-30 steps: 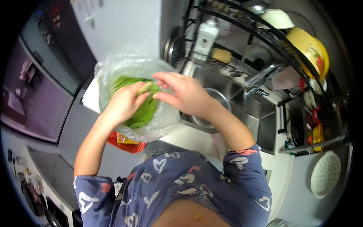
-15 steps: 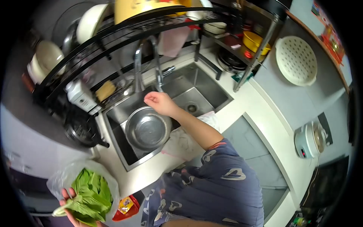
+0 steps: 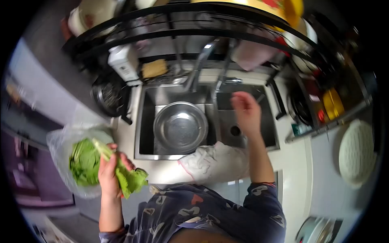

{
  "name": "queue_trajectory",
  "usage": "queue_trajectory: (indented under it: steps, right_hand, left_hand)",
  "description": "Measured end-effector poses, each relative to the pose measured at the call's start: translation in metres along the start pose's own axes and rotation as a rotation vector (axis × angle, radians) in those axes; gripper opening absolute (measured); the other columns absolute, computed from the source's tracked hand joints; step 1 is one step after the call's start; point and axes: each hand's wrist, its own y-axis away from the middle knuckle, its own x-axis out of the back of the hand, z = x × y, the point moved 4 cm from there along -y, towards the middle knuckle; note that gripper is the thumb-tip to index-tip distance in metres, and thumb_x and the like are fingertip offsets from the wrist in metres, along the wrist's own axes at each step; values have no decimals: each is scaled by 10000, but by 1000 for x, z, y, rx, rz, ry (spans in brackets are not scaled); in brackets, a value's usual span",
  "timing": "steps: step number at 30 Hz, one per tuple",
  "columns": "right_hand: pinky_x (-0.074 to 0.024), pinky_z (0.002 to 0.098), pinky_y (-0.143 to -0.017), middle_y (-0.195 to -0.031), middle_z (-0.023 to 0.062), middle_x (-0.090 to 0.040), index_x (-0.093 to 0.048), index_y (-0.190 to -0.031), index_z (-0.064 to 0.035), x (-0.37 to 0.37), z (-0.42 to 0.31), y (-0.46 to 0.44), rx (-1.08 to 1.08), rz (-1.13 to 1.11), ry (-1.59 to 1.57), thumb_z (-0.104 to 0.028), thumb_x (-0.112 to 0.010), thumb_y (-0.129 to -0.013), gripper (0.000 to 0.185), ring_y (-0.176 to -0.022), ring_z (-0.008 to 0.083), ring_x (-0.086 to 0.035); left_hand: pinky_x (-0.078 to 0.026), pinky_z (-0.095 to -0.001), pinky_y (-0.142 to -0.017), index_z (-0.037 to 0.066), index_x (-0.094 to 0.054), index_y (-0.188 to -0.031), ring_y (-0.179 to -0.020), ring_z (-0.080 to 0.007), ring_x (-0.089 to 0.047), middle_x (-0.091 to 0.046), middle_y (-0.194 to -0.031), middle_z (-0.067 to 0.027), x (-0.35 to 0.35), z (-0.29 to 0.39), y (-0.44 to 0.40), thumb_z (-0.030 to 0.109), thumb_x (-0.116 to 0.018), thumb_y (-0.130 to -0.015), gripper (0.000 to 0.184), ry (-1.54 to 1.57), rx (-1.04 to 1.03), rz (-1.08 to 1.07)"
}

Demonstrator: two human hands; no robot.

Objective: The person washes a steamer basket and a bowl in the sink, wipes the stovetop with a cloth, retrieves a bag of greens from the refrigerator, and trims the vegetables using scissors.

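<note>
In my left hand [image 3: 108, 172] is a leafy green vegetable [image 3: 131, 178], gripped around its pale stem, with the leaves hanging to the right. Just behind that hand, a clear plastic bag [image 3: 60, 150] holds more green leaves [image 3: 84, 162]. My right hand [image 3: 246, 113] hovers above the right sink basin [image 3: 259, 97], its fingers curled in and slightly blurred, and nothing shows in them. A round metal bowl [image 3: 180, 127] sits in the left basin [image 3: 146, 141], apart from both hands.
A faucet [image 3: 200, 62] rises behind the basins, below a black dish rack [image 3: 162, 34]. A white cloth [image 3: 210, 164] lies over the sink's front edge. A white bottle [image 3: 123, 62] and a yellow sponge [image 3: 154, 68] stand behind. A white colander [image 3: 356, 154] hangs at right.
My left hand has lifted a vegetable from over the bag and moved right, toward the counter. My right hand has shifted from beside the bowl to above the right basin. The view has turned.
</note>
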Motion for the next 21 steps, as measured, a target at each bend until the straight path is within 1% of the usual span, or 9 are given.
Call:
queue_trajectory:
  steps: [5,7,9,11,13,15,17,19,21]
  right_hand:
    - [-492,225,-646,-925,43,-640,-570,-1191,-38,-195,-21,-42,24,-615,-369,-82,-611,-929,269,-813,96,-613]
    - [-516,260,-640,-966,82,-646,-522,-1244,-30,-254,-23,-87,-159,-679,-468,-129,-608,-933,337,-840,131,-636]
    - [-523,297,-620,-1029,92,-629,-482,-1289,-39,-302,-13,-133,-249,-585,-378,-192,-606,-936,404,-821,173,-644]
    - [-529,310,-643,-1163,138,-562,-497,-1267,-41,-339,12,-169,-531,-489,-570,-182,-598,-921,387,-833,221,-639]
    - [-522,374,-712,-1203,130,-509,-508,-1233,-109,-368,39,-194,-869,-341,-791,-169,-582,-923,324,-919,255,-592]
    - [-486,403,-790,-1217,80,-480,-514,-1203,-194,-393,68,-216,-828,-325,-901,-203,-578,-927,284,-994,259,-517]
    - [-451,363,-814,-1142,-19,-520,-543,-1148,-270,-395,62,-216,-744,-254,-892,-265,-606,-909,247,-1011,226,-480]
    - [-439,335,-788,-1092,-35,-543,-581,-1112,-273,-405,88,-234,-863,-167,-933,-310,-604,-909,207,-997,188,-480]
    - [-416,283,-788,-1070,-46,-573,-615,-1088,-260,-417,102,-248,-847,-241,-1009,-387,-577,-920,215,-971,157,-488]
  left_hand:
    - [-459,-319,-629,59,-378,-1242,-620,-157,-502,-515,-764,-88,0,6,27,186,-441,-1002,279,-10,-51,65]
    - [-454,-315,-627,61,-385,-1233,-622,-152,-500,-514,-758,-85,6,16,45,200,-451,-1002,278,-80,-95,138]
    - [-441,-304,-616,66,-407,-1212,-621,-153,-500,-515,-753,-82,19,24,67,210,-466,-996,265,-61,-144,211]
    - [-424,-297,-573,61,-420,-1206,-570,-153,-480,-495,-723,-73,36,30,95,222,-473,-984,279,-99,-221,354]
    - [-421,-299,-563,64,-430,-1213,-565,-155,-487,-501,-730,-66,55,35,125,224,-487,-975,292,-66,-236,455]
    - [-429,-305,-560,64,-433,-1221,-568,-152,-495,-504,-735,-62,74,37,154,226,-494,-973,303,-36,-265,597]
    - [-459,-316,-567,68,-430,-1230,-574,-137,-512,-517,-764,-54,93,39,180,238,-494,-975,313,-22,-312,654]
    - [-465,-309,-586,74,-429,-1230,-582,-142,-520,-529,-768,-61,112,42,201,221,-487,-978,297,-10,-363,682]
    - [-470,-308,-575,73,-419,-1230,-580,-139,-523,-526,-769,-57,126,45,216,222,-472,-984,291,7,-397,741]
